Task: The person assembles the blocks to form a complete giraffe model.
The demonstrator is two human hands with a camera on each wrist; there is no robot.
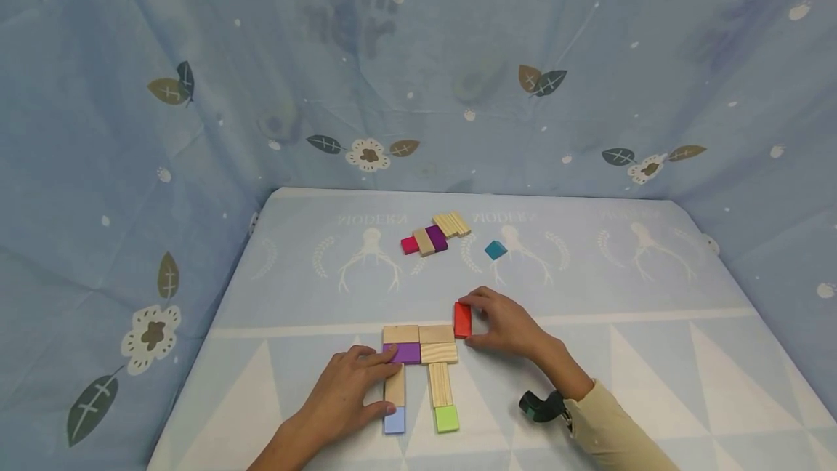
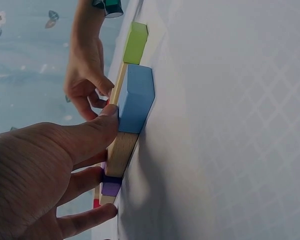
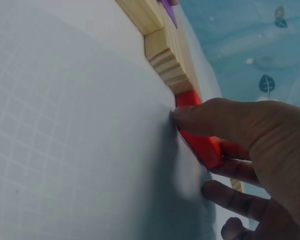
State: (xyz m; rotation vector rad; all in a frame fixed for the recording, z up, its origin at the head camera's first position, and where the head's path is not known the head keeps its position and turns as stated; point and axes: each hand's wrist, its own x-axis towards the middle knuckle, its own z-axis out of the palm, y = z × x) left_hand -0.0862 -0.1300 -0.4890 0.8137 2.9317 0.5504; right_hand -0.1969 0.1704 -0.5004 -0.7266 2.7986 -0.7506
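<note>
My right hand (image 1: 506, 325) pinches a red block (image 1: 462, 320) between thumb and fingers, its lower end right at the top right corner of a flat block figure. In the right wrist view the red block (image 3: 202, 145) meets the plain wooden blocks (image 3: 165, 55). My left hand (image 1: 340, 391) lies along the figure's left side with fingers extended. Its thumb touches the light blue block (image 1: 394, 424), and a fingertip rests on the purple block (image 1: 408, 352). Plain wooden blocks (image 1: 440, 385) form the top and both legs, and a green block (image 1: 447, 419) ends the right leg.
Farther back lie a pink-red block (image 1: 409, 245), a second purple block (image 1: 437, 238), and several plain wooden pieces (image 1: 451, 224). A teal block (image 1: 495, 250) sits to their right. Patterned blue cloth (image 1: 418, 93) hangs behind the table and at its sides.
</note>
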